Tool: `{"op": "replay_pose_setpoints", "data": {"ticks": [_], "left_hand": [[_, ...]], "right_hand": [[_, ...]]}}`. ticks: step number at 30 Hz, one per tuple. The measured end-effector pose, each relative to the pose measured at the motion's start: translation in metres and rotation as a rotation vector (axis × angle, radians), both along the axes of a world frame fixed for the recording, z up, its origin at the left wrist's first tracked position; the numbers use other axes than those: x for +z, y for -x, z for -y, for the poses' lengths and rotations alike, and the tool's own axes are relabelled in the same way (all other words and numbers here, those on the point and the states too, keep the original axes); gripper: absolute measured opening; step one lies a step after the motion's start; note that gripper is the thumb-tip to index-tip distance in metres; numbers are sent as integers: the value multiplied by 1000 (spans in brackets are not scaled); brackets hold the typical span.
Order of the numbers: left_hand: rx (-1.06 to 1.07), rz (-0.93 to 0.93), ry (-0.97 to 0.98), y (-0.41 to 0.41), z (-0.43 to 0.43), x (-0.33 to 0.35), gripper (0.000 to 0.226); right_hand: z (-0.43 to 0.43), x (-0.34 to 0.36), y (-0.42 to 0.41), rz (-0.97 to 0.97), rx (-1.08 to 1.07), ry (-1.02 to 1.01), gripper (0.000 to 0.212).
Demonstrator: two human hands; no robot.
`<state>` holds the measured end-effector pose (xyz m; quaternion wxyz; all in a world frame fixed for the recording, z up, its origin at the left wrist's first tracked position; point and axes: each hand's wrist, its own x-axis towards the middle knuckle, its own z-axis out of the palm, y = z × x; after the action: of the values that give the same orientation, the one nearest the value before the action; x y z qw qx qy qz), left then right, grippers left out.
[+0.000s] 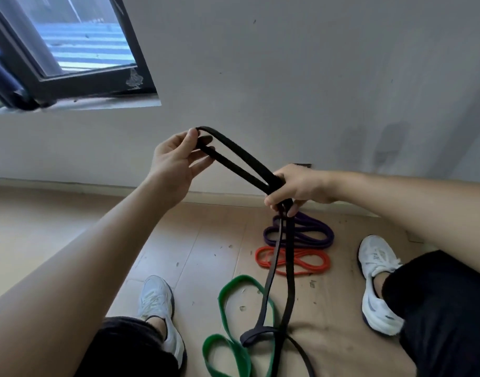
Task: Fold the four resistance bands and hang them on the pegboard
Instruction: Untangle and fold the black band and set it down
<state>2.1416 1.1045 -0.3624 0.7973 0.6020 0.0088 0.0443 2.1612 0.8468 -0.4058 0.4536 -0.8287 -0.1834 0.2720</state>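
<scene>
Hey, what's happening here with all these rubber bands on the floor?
A person is folding a black resistance band. The left hand pinches its looped end up high, and the right hand grips both strands lower down, while the rest trails to the wooden floor. Three more bands lie on the floor between the person's white shoes: a purple band nearest the wall, an orange band, and a green band closest. No pegboard is in view.

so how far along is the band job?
Early. Nothing hung; no pegboard in view. Left hand and right hand are folding the black rubber resistance band. Purple band, orange band and green band still lie on the wooden floor.
</scene>
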Motion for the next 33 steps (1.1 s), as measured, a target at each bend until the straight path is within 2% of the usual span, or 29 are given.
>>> {"op": "replay_pose_setpoints", "data": {"ticks": [3, 5, 8, 11, 15, 18, 22, 25, 29, 33], "left_hand": [[9, -23, -200, 0, -13, -9, 19], [-51, 0, -504, 2, -19, -13, 15], [-338, -51, -951, 7, -26, -22, 30], [-519, -112, -1172, 14, -17, -33, 45], [-530, -45, -1125, 20, 16, -32, 52], [-582, -12, -1004, 23, 42, -32, 40], [-489, 31, -977, 21, 57, -33, 31], [-507, 29, -908, 20, 58, -27, 27], [-461, 96, -928, 19, 63, -20, 21], [-342, 153, -776, 15, 59, -9, 16]], "right_hand": [[9, 7, -6, 133, -27, 92, 16], [16, 12, -10, 203, -62, 118, 14], [26, 17, -14, 247, -85, 117, 6], [27, 21, -11, 230, -41, 123, 6], [17, 24, -2, 253, 39, 119, 10], [10, 25, 2, 266, 69, 88, 11], [10, 29, 3, 296, 84, 88, 11], [12, 30, 5, 287, 94, 107, 9], [12, 29, 6, 276, 89, 106, 11], [14, 18, 5, 200, 91, 55, 10]]}}
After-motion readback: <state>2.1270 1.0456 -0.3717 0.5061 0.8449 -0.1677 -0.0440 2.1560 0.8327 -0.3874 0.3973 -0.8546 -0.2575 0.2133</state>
